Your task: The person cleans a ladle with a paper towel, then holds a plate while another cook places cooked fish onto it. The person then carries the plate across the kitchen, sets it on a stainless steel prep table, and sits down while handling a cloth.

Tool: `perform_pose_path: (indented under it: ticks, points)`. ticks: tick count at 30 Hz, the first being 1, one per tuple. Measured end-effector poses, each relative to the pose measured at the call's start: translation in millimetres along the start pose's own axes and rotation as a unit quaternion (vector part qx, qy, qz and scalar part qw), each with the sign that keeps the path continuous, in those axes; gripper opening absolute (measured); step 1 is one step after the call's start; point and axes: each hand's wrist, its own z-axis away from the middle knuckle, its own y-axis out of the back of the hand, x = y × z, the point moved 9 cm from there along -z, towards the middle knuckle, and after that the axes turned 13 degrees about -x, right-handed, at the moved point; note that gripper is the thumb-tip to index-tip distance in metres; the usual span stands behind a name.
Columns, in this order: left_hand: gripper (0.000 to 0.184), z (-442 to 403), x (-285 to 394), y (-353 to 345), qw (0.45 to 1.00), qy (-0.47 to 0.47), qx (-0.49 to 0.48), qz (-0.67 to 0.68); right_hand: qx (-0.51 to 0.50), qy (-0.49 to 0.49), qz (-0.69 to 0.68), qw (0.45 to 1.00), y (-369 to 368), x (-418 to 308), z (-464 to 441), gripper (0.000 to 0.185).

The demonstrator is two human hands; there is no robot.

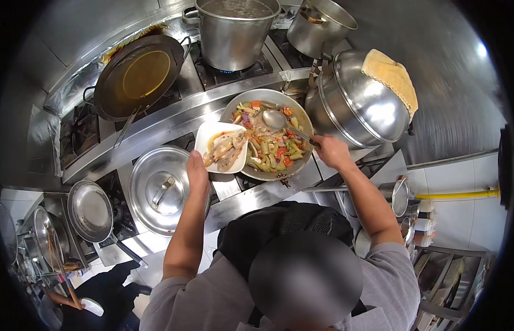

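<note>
My left hand (198, 172) grips the near-left edge of a white square bowl (200, 139), its fingers mostly hidden beneath. Pieces of cooked meat (226, 150) in some sauce lie in the bowl, which is held over the left rim of a wide metal pan (305, 118). Cut vegetables (282, 151) in green, red and purple fill much of the pan. Around the handle of a large metal serving spoon (274, 119) my right hand (331, 150) is closed. The spoon's head rests among the food near the pan's middle.
Left of the pan lies a round lid (136, 185); a frying pan (91, 212) sits farther left. Behind stand a dark wok (110, 69) with oil, a tall pot (235, 44) over a flame and a smaller pot (306, 38). A domed vessel (367, 110) carries a yellow cloth (389, 77). Another person (110, 295) works lower left.
</note>
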Motion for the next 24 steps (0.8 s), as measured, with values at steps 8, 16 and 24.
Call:
perform_pose_path:
  ticks: [8,16,24]
  points:
    - [0.050,37,12,54,0.998,-0.015,0.055,-0.002,-0.082,-0.002,0.080,0.993,2,-27,-40,0.036]
    - [0.049,51,5,72,0.998,-0.027,0.048,0.006,-0.081,-0.007,0.103,0.991,-8,-32,-43,0.035]
    - [0.049,28,-9,69,0.997,-0.014,0.070,0.002,-0.010,0.059,-0.057,0.997,-28,-10,-10,0.044]
